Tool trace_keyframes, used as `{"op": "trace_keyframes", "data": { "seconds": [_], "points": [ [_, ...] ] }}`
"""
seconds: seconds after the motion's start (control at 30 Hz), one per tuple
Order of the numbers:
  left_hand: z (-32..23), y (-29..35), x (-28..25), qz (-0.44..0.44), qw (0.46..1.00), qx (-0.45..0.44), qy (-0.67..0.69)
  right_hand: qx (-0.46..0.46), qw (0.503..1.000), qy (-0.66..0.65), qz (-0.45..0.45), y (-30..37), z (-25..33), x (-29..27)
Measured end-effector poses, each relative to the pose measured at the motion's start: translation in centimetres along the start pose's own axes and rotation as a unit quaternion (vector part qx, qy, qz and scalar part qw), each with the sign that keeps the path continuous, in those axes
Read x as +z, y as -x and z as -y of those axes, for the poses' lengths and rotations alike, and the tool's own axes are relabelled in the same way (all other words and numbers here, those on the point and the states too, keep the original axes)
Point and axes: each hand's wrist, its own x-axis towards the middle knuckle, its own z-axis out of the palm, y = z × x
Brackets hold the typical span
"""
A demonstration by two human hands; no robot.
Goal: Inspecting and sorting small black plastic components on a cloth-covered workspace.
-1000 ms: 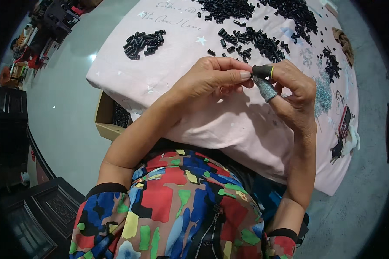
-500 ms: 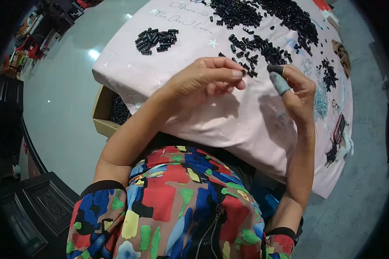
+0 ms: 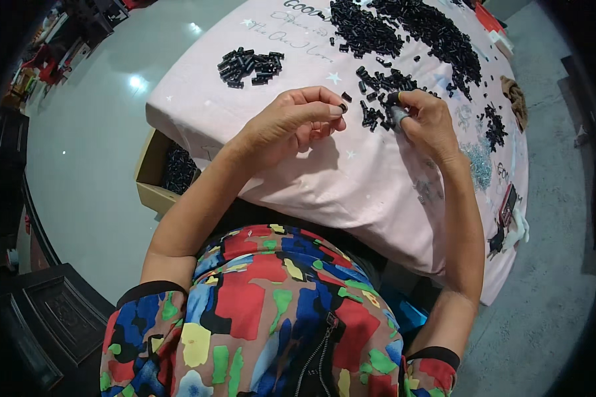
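Black part [image 3: 343, 108] in the left hand [image 3: 285, 126], pinched firmly between thumb and index fingertip above the pink cloth [image 3: 338, 182], with the other fingers loosely curled beneath. Just beyond that pinch, a lone piece [image 3: 346, 96] of the same black kind on the cloth. Farther right, the right hand [image 3: 434, 126] at the near side of a loose scatter [image 3: 379, 81] of similar parts, with thumb and index finger bent toward it and slightly parted at the tips. No telling whether gripping one of the parts or only hovering over them. On that index finger, a black cover [image 3: 393, 98] with a thin yellow band; on the thumb, a grey cover [image 3: 399, 116].

At upper left, a small heap [image 3: 248, 67] of black parts, well apart from two much bigger heaps [image 3: 364, 30] [image 3: 437, 40] at the top. Down the right side, a brown rag [image 3: 514, 102], a small dark pile [image 3: 495, 128], a pale glinting pile [image 3: 478, 165] beside the right wrist, and a red-edged phone [image 3: 508, 204]. Below the cloth's left edge, an open carton [image 3: 155, 198] with more black parts [image 3: 179, 171] inside.
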Motion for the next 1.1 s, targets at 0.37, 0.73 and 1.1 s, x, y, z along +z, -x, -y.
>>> {"op": "trace_keyframes", "data": {
  "seconds": [0.37, 0.73, 1.1],
  "points": [
    [-0.1, 0.0, 0.3, -0.021, 1.0, -0.009, -0.011, 0.078, 0.994, -0.067, 0.03, 0.9, 1.8, -0.1],
    [0.4, -0.4, 0.3, -0.008, 1.0, 0.003, -0.014, 0.094, 0.989, -0.098, 0.053, 0.6, 2.2, 0.0],
    [0.5, -0.2, 0.4, -0.018, 0.999, -0.002, -0.027, 0.165, 0.943, -0.288, 0.016, 1.9, 0.8, 1.3]
  ]
}}
